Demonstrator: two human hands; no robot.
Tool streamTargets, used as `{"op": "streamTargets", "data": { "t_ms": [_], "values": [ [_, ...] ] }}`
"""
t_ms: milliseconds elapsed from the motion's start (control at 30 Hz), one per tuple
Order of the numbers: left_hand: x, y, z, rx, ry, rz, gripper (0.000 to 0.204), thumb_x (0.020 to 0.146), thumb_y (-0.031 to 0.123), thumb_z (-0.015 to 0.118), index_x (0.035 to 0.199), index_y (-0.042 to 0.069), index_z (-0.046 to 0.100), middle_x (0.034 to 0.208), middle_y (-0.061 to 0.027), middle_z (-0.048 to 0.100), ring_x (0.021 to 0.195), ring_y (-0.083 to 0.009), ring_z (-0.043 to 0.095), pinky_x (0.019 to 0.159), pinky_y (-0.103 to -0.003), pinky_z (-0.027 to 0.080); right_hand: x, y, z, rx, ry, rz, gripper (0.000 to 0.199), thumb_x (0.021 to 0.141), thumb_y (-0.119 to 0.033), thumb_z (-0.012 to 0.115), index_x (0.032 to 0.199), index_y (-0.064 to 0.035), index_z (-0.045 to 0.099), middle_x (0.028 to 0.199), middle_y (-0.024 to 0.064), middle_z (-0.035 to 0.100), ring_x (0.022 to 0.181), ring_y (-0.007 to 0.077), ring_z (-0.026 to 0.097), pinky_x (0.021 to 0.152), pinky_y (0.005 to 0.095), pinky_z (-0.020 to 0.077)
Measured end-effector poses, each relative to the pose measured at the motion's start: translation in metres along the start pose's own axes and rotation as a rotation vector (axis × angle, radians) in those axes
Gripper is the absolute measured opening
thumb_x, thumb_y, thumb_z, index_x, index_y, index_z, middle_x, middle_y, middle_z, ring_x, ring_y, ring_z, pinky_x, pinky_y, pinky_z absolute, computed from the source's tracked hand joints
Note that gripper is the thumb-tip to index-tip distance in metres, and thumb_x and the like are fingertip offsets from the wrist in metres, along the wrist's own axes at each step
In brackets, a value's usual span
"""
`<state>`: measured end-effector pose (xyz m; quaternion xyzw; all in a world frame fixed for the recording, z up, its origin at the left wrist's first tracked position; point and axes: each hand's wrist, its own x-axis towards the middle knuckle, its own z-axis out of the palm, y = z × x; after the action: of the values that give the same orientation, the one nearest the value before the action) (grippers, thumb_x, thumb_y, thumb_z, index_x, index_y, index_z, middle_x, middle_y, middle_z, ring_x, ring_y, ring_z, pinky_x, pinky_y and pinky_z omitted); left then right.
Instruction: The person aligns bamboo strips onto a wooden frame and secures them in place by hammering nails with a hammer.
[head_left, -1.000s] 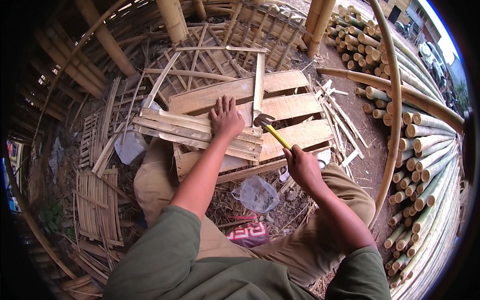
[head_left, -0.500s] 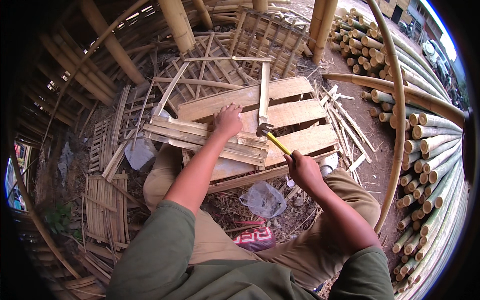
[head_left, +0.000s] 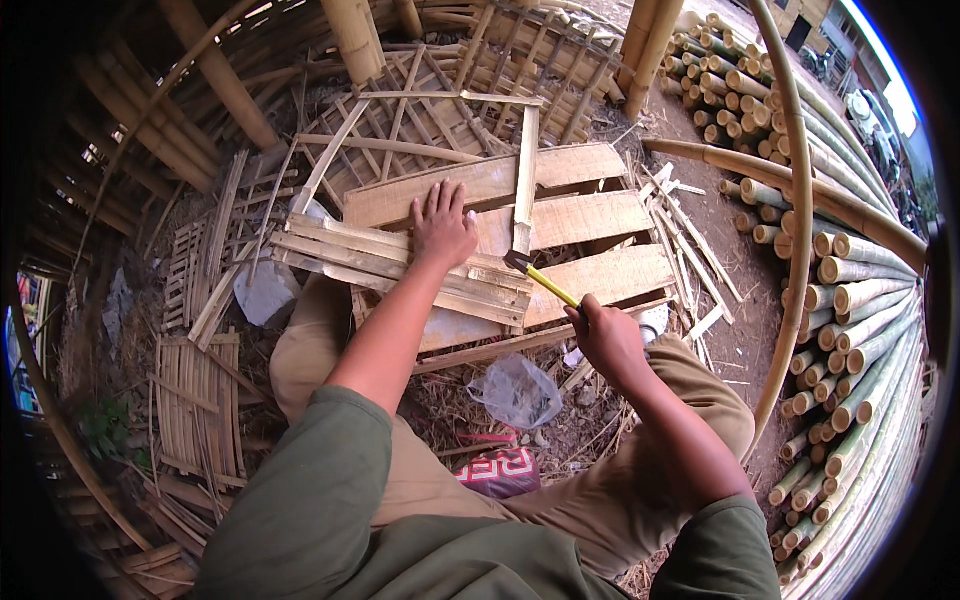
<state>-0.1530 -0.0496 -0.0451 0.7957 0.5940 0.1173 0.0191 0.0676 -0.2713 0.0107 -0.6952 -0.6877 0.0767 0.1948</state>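
Now left hand (head_left: 441,228) flat, fingers spread, pressing bamboo slat panel (head_left: 400,265) on wooden planks (head_left: 590,215); right hand (head_left: 603,335) gripping yellow-handled hammer (head_left: 540,280), head at upright strip (head_left: 524,185); nailing seemingly half done

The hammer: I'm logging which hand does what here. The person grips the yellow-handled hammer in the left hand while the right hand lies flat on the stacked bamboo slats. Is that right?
Not quite: the hands are swapped. The head view shows the right hand gripping the yellow-handled hammer, while the left hand lies flat on the stacked bamboo slats.
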Motion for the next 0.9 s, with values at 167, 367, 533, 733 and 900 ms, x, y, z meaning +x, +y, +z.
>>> {"op": "streamTargets", "data": {
  "t_ms": [167,367,533,733,900],
  "values": [
    [-0.001,0.002,-0.001,0.003,-0.002,-0.006,0.059,0.098,0.035,0.04,0.152,0.016,0.027,0.161,-0.008,0.02,0.148,-0.0252,0.017,0.119,-0.053,0.008,0.0,0.005,0.001,0.044,0.155,-0.125,0.031,0.095,-0.033,0.059,0.083,-0.0054,0.052,0.06,0.0172,0.058,0.053,0.0386,0.059,0.047,0.0478,0.0454],
    [-0.001,0.001,0.0,0.017,-0.007,-0.01,0.059,0.098,0.035,0.039,0.153,0.016,0.027,0.161,-0.0082,0.02,0.149,-0.0251,0.016,0.119,-0.053,0.009,0.001,0.017,-0.003,-0.117,0.11,-0.184,0.027,0.092,-0.033,0.063,0.085,-0.0078,0.053,0.065,0.0144,0.059,0.054,0.035,0.059,0.048,0.0449,0.046],
    [-0.001,0.001,-0.002,0.012,-0.024,-0.029,0.059,0.098,0.035,0.039,0.153,0.016,0.026,0.161,-0.0081,0.02,0.149,-0.0246,0.016,0.119,-0.052,0.009,0.002,0.025,0.007,-0.116,0.073,-0.199,0.024,0.089,-0.027,0.067,0.085,-0.0073,0.054,0.066,0.0133,0.059,0.056,0.0334,0.06,0.051,0.0446,0.0459],
    [-0.001,0.002,-0.002,0.004,-0.024,-0.023,0.06,0.099,0.036,0.039,0.153,0.016,0.026,0.161,-0.0079,0.02,0.149,-0.0243,0.015,0.119,-0.052,0.008,0.002,0.027,0.003,-0.183,0.142,-0.416,0.025,0.09,-0.032,0.065,0.087,-0.0101,0.055,0.067,0.0104,0.057,0.055,0.0285,0.061,0.049,0.0409,0.0476],
    [-0.001,0.002,-0.001,-0.004,-0.017,-0.021,0.059,0.099,0.036,0.039,0.153,0.016,0.026,0.161,-0.0079,0.021,0.149,-0.0244,0.015,0.119,-0.052,0.008,0.003,0.037,0.01,-0.321,0.049,-0.253,0.024,0.09,-0.032,0.065,0.088,-0.0112,0.054,0.068,0.0093,0.056,0.057,0.027,0.061,0.049,0.0392,0.0482]
  ]
}}
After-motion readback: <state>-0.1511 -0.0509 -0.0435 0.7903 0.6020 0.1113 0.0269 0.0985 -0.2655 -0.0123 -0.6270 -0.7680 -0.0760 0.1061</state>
